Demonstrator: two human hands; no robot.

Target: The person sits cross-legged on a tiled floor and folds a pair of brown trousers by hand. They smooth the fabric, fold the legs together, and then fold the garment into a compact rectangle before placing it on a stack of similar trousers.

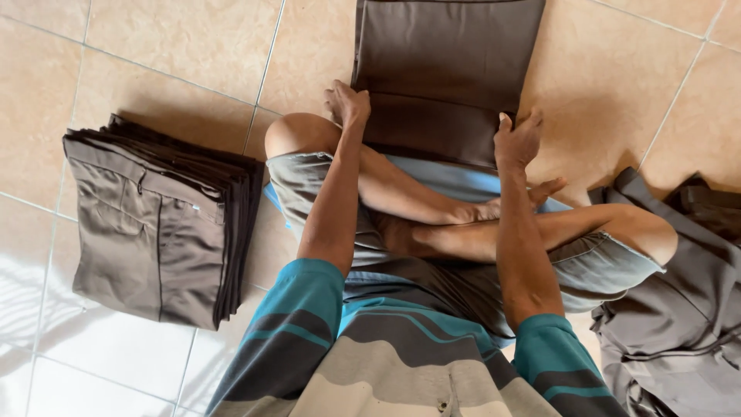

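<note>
I sit cross-legged on a tiled floor. A folded brown garment [448, 69] lies flat in front of my legs. My left hand [347, 102] rests on its near left corner, fingers pressed down on the fabric. My right hand [517, 140] grips its near right corner. Both arms stretch forward over my crossed legs.
A neat stack of folded brown trousers [158, 220] lies on the floor to my left. A loose heap of unfolded grey-brown garments [679, 309] sits at my right. A light blue cloth [455, 179] lies under my legs. Beige floor tiles [177, 46] surround everything.
</note>
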